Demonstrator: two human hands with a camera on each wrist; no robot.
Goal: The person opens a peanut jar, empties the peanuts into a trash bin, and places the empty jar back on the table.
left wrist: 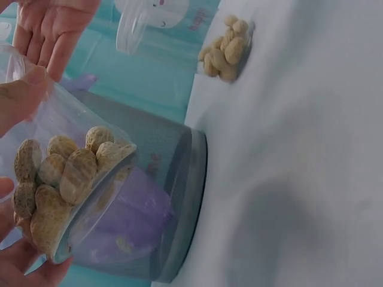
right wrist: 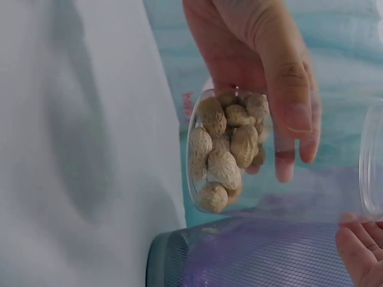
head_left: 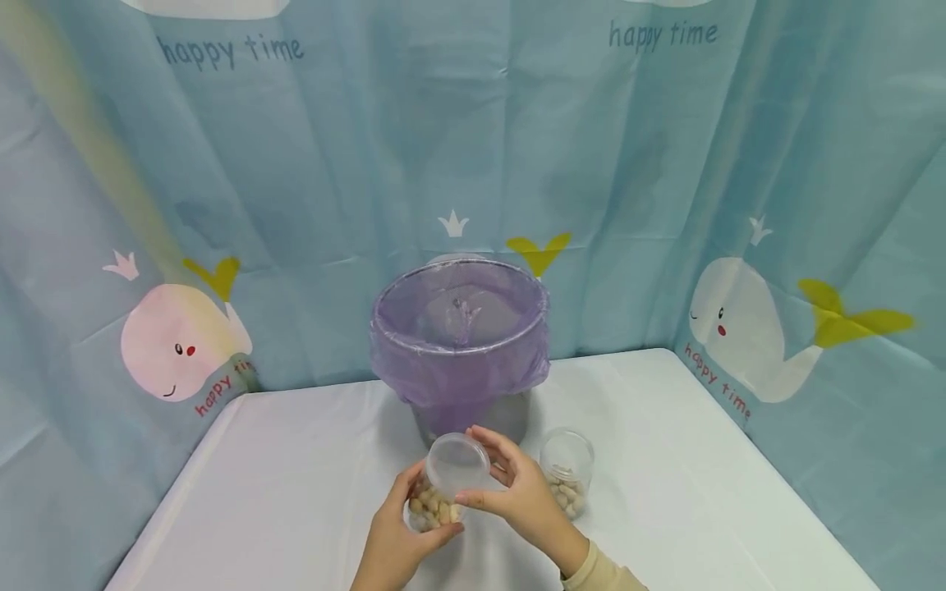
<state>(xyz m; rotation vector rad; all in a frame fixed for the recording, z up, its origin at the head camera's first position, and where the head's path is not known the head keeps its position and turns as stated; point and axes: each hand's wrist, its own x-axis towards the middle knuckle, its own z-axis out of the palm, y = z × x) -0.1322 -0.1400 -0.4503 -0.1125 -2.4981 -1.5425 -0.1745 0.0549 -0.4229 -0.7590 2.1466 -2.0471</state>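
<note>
Left hand [head_left: 395, 538] clamped round the tilted peanut jar [head_left: 436, 501], right hand [head_left: 517, 492] pinching its lid [head_left: 457, 465]: further tilt may spill peanuts onto the bench [head_left: 296, 476].

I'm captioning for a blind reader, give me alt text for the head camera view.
Two hands hold a clear jar of peanuts over a white table: left hand grips it, right hand holds its lid. Behind stand a purple-lined bin and second jar.

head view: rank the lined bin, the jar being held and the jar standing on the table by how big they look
1. Lined bin, clearly largest.
2. Held jar and standing jar: they look alike, and the hands cover part of the held one, so no ranking.
</note>
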